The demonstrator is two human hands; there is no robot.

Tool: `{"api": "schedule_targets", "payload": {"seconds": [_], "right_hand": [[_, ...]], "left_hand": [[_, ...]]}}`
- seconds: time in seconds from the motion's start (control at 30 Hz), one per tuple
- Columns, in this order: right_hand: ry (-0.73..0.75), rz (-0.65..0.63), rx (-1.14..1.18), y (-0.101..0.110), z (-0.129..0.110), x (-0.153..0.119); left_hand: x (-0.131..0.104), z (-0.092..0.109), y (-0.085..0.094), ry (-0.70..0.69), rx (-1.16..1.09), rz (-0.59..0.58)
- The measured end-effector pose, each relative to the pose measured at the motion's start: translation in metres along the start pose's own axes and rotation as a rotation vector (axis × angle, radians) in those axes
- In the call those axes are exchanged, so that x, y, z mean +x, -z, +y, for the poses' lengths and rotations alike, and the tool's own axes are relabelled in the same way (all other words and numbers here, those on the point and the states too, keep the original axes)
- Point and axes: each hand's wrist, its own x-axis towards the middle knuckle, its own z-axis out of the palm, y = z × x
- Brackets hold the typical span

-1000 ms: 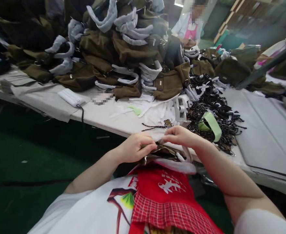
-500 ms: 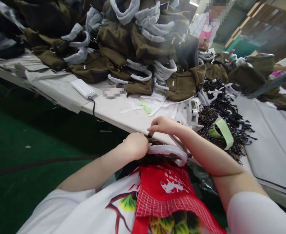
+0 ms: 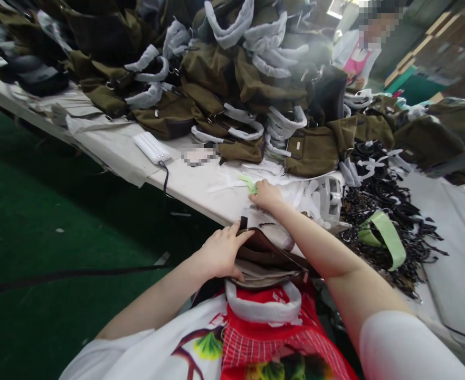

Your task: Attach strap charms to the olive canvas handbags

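Against the red apron (image 3: 256,338) rests a brown handbag (image 3: 272,258), its zipped mouth gaping and the pale lining showing. One handle (image 3: 264,311), wrapped in white padding, flops down over the apron. My left hand (image 3: 222,250) grips the left end of the bag's mouth, thumb at the inside and fingers along the rim. A small black tab (image 3: 244,222) sticks up beside those fingers. On the table, my right hand (image 3: 267,195) is curled down at the end of a light green strip (image 3: 248,183), among white strips (image 3: 228,184). What its fingertips hold, if anything, is hidden.
Olive handbags (image 3: 212,68) with wrapped handles are heaped along the table (image 3: 192,184). A white power strip (image 3: 152,146) lies near the front edge. Right of my arm are piled black straps (image 3: 406,211) and a green band (image 3: 386,237). A co-worker (image 3: 359,58) stands behind.
My right hand has left the bag and moved forward to the green strip. The bag's mouth has opened, and its wrapped handle has dropped onto the apron. The view has shifted slightly.
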Motion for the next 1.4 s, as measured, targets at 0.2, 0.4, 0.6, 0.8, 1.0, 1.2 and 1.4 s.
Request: {"api": "schedule_targets", "payload": {"seconds": [0.2,0.4,0.6,0.8,1.0,1.2,1.4], "right_hand": [[-0.025,0.034,-0.070,-0.008,-0.010,0.016],[0.012,0.024,-0.085,-0.003,-0.014,0.024],[-0.039,0.032,-0.039,0.011,-0.001,0.020],[-0.111,0.015,0.103,0.032,0.027,0.014],[-0.102,0.030,0.282,0.035,0.037,0.008],[-0.022,0.444,0.522,0.076,0.038,-0.039],[0.284,0.015,0.635,0.047,0.010,-0.154]], "left_hand": [[0.000,-0.003,-0.002,0.015,0.004,-0.015],[-0.001,-0.002,0.003,0.017,0.006,-0.010],[-0.004,-0.001,0.004,0.004,-0.005,-0.010],[-0.002,0.006,0.008,-0.006,0.004,-0.021],[0.002,0.010,0.010,-0.013,0.024,0.000],[0.005,0.007,0.007,-0.023,0.018,-0.005],[0.012,0.000,0.003,-0.067,0.001,-0.021]]}}
